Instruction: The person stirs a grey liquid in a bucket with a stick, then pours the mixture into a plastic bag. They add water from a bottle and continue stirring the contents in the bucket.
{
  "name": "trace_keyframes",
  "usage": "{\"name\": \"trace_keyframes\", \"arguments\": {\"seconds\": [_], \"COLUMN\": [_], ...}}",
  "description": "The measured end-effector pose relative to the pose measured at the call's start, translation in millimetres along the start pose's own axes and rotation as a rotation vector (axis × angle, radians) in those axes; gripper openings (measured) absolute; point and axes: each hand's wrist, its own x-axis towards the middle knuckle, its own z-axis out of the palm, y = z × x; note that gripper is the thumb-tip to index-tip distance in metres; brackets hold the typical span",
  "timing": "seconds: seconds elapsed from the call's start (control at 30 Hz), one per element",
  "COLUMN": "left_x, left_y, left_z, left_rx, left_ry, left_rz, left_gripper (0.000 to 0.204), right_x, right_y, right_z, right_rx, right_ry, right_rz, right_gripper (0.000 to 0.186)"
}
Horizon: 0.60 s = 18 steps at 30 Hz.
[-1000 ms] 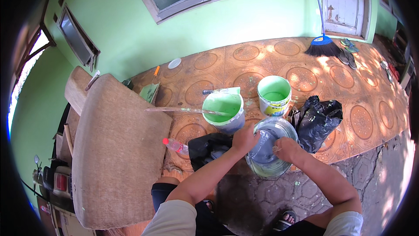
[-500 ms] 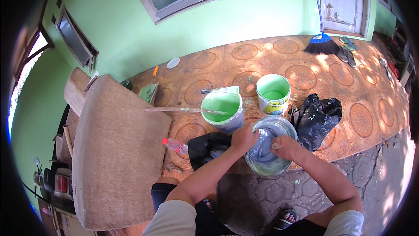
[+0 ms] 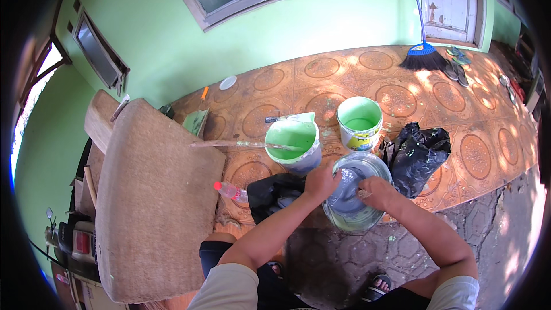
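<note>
A bucket (image 3: 354,221) of wet grey paint (image 3: 346,192) is in front of me at the edge of the tiled floor. My left hand (image 3: 322,184) grips its left rim. Over the bucket's right side, my right hand (image 3: 377,193) is closed inside the opening. A small pale end shows at its fingers; the rest of what it holds is hidden. Beyond stand a bucket of light green paint (image 3: 287,133), with a wooden stick (image 3: 229,143) leaning out and a paintbrush (image 3: 279,119) across its rim, and a white bucket (image 3: 359,138), also with green paint.
Black plastic bags lie at the right (image 3: 422,158) and left (image 3: 270,195) of the bucket. A clear bottle (image 3: 231,190) with a red cap lies beside a large brown padded piece (image 3: 158,195). A blue broom (image 3: 423,52) leans by the door. Paving (image 3: 321,258) is at my feet.
My right hand has shifted very slightly within the bucket's opening, and the grey paint's surface looks a little different. My left hand stays on the rim.
</note>
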Motion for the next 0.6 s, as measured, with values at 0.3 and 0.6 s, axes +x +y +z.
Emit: {"name": "trace_keyframes", "arguments": {"seconds": [0.3,0.6], "left_x": [-1,-1], "left_y": [1,0], "left_z": [-1,-1], "left_rx": [-0.003,0.046], "left_ry": [0.022,-0.009], "left_rz": [0.016,0.020], "left_gripper": [0.031,0.033], "right_x": [0,-2], "right_y": [0,-11], "right_z": [4,-4], "right_rx": [-0.046,-0.070], "right_ry": [-0.036,-0.070], "right_rz": [0.029,0.090], "right_gripper": [0.020,0.019]}}
